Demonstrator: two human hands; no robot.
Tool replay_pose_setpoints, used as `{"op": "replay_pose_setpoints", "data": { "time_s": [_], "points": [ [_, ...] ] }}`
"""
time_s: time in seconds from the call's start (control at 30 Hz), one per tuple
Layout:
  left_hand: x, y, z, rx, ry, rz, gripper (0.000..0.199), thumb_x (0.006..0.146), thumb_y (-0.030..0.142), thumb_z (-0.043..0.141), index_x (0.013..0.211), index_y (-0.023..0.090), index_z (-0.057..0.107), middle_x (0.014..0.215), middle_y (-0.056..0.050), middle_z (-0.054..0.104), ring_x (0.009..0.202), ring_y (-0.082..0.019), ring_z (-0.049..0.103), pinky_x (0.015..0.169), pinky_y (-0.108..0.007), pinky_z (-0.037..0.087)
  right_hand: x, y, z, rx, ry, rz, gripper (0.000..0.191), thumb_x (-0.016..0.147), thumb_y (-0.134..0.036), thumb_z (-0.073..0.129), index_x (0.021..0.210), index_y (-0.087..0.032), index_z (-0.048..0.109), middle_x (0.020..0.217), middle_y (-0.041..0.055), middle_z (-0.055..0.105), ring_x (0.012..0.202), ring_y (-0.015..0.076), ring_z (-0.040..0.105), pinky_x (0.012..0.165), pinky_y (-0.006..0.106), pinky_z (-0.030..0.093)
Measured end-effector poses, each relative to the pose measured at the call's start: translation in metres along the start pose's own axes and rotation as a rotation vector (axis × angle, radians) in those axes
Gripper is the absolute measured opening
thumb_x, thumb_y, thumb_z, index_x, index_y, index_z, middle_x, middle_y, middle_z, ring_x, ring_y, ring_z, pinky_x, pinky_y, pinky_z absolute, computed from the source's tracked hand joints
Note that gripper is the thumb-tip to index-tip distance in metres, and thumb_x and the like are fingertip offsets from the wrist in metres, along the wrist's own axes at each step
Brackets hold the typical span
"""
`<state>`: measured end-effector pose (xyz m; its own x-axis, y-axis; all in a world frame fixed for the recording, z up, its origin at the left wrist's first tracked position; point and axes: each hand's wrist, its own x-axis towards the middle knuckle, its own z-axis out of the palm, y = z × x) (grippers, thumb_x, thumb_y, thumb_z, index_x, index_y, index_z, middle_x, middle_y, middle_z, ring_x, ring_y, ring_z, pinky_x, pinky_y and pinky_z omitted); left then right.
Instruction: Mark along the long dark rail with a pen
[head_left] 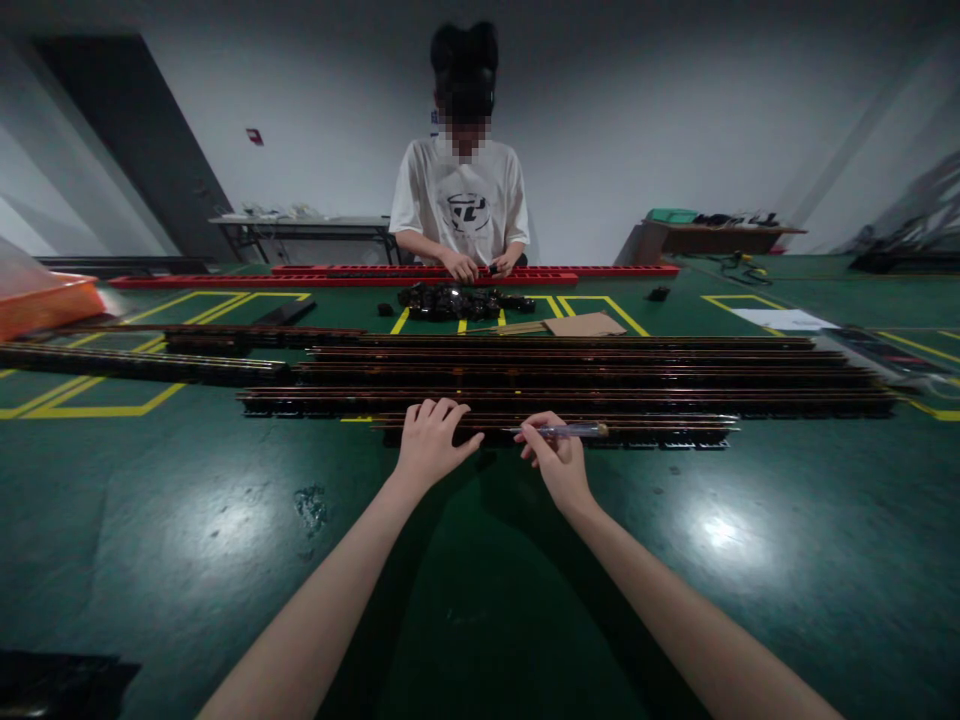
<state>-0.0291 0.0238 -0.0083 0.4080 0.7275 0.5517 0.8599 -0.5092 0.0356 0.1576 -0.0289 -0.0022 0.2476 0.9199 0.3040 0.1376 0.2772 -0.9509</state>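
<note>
My left hand (433, 440) lies palm down on the nearest long dark strip (667, 437), its fingers stretched and the thumb apart. In my right hand (561, 468) is a screwdriver (576, 431) with a clear handle, gripped between thumb and fingers. It lies nearly level along the strip, its thin shaft pointing left towards my left hand. Exactly where the tip ends is too dim to make out. Behind this strip, several more long dark strips (585, 393) with copper-coloured edges lie side by side.
Across the green surface (225, 560), a person in a white shirt (466, 200) handles a small dark piece. Before them lie a pile of black parts (457, 302), red slotted rails (337, 280) and cardboard (585, 325). An orange bin (52, 305) stands at the left.
</note>
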Motion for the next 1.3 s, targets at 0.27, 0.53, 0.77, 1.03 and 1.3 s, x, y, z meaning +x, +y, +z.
{"op": "replay_pose_setpoints", "data": {
  "time_s": [0.27, 0.53, 0.77, 1.03, 1.3],
  "points": [
    [0.0001, -0.0005, 0.0005, 0.013, -0.006, 0.003, 0.039, 0.087, 0.048, 0.055, 0.109, 0.017, 0.064, 0.105, -0.009, 0.066, 0.095, -0.028, 0.056, 0.083, -0.042, 0.038, -0.0014, -0.0017, -0.0003, 0.010, 0.037, 0.033, 0.016, 0.078, -0.036, 0.061, 0.075, -0.020, 0.060, 0.065, 0.0019, 0.067, 0.050, 0.0135, 0.057, 0.046, 0.023, 0.040],
    [0.0002, -0.0006, 0.0002, 0.010, -0.006, 0.003, 0.040, 0.087, 0.048, 0.055, 0.109, 0.017, 0.064, 0.106, -0.010, 0.066, 0.095, -0.028, 0.056, 0.084, -0.042, 0.038, -0.0010, -0.0038, -0.0010, 0.019, 0.102, 0.060, 0.018, 0.079, -0.036, 0.060, 0.074, -0.019, 0.059, 0.063, 0.0015, 0.065, 0.049, 0.0130, 0.056, 0.044, 0.022, 0.039],
    [-0.0004, -0.0011, 0.0010, 0.020, -0.003, 0.006, 0.042, 0.086, 0.051, 0.055, 0.109, 0.016, 0.064, 0.106, -0.010, 0.066, 0.094, -0.028, 0.056, 0.083, -0.042, 0.038, -0.0015, -0.0040, -0.0013, 0.031, 0.043, 0.045, 0.018, 0.080, -0.037, 0.061, 0.075, -0.019, 0.058, 0.064, 0.0013, 0.065, 0.050, 0.0129, 0.057, 0.044, 0.022, 0.039],
    [0.0010, 0.0017, -0.0021, 0.009, -0.014, -0.001, 0.038, 0.086, 0.046, 0.054, 0.108, 0.016, 0.064, 0.105, -0.010, 0.067, 0.095, -0.028, 0.056, 0.084, -0.043, 0.038, -0.0008, -0.0032, -0.0020, 0.021, 0.029, 0.029, 0.016, 0.081, -0.035, 0.059, 0.076, -0.020, 0.058, 0.065, 0.0003, 0.064, 0.051, 0.0127, 0.057, 0.046, 0.023, 0.041],
    [0.0000, 0.0020, -0.0026, 0.000, 0.007, -0.034, 0.033, 0.084, 0.040, 0.054, 0.106, 0.016, 0.064, 0.106, -0.010, 0.067, 0.098, -0.029, 0.057, 0.086, -0.045, 0.038, -0.0009, -0.0005, -0.0003, 0.013, -0.038, -0.004, 0.017, 0.082, -0.036, 0.060, 0.079, -0.020, 0.057, 0.069, 0.0013, 0.066, 0.051, 0.0126, 0.057, 0.046, 0.023, 0.041]
  ]
}}
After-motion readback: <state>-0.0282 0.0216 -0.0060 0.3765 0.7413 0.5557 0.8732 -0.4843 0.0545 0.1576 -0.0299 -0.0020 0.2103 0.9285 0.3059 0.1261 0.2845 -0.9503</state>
